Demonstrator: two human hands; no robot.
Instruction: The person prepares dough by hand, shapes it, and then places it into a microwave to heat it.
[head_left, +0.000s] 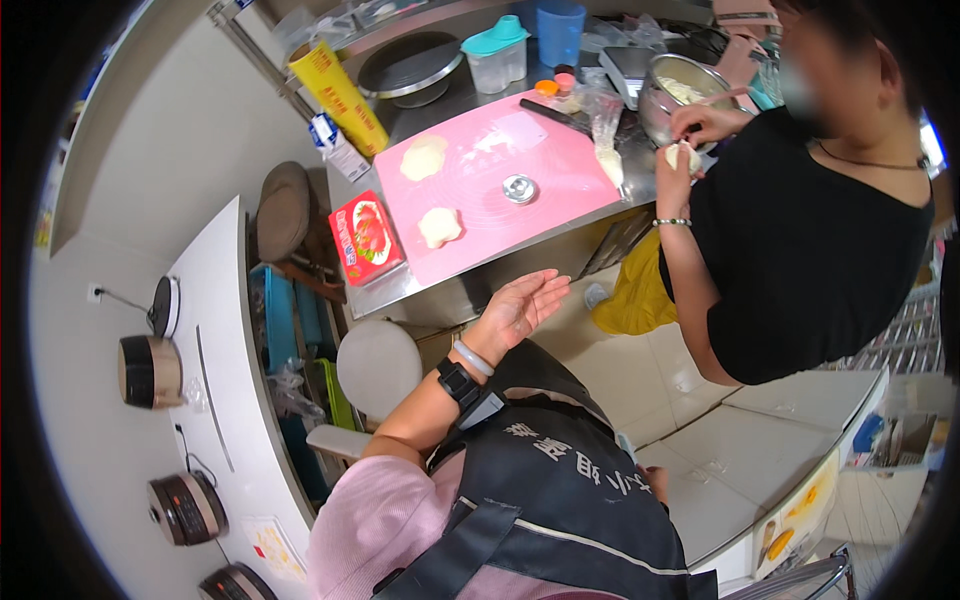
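Observation:
My left hand (525, 305) is held out palm up in front of the table's near edge, its fingers stretched and nothing in it. Low at my right side, only part of my right hand (655, 483) shows beside my dark apron (560, 490); its fingers are hidden. Beyond my left hand lies a pink mat (460, 200). On it are a flat pale dough round (424, 158), a puffy white dough piece (440, 228) and a small round metal piece (519, 189). A red box (367, 238) stands at the mat's left.
At the right, a co-worker (815, 230) in black holds a white dough piece (682, 157) beside a metal pot (690, 75). A piping bag (607, 150), a yellow wrap box (338, 97), a turntable (411, 65) and a teal-lidded container (497, 55) surround the mat. A stool (380, 362) stands left.

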